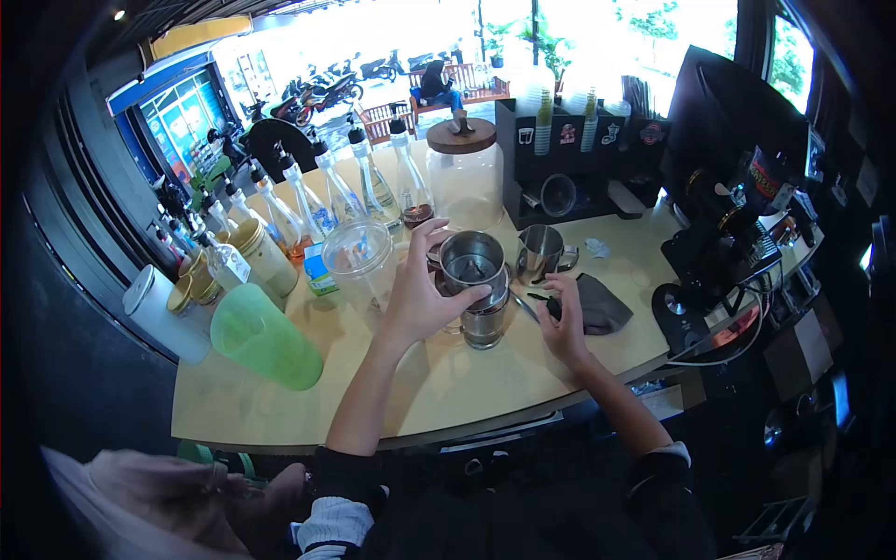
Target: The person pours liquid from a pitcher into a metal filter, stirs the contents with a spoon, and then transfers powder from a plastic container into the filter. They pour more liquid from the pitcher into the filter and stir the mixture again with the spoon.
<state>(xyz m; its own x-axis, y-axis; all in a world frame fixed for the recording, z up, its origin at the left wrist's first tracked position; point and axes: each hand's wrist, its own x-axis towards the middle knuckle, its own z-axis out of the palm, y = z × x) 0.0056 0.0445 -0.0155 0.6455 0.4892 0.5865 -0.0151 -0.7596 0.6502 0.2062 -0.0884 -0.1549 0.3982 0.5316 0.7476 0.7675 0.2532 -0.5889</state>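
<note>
Near the middle of the counter, my left hand is wrapped round the rim of a metal cup. That cup sits over another metal vessel, which stands on the counter. My right hand is to the right, its fingers curled round a small black object. Just behind my right hand stands a steel pitcher with a handle. A dark grey cloth lies to the right of that hand. Left of my left hand is a clear plastic container.
A green translucent pitcher, lidded jars and several pump bottles line the left and back. Behind are a glass jar with a wooden lid and a black cup organiser. A coffee machine stands right. Outside, a person sits on a bench.
</note>
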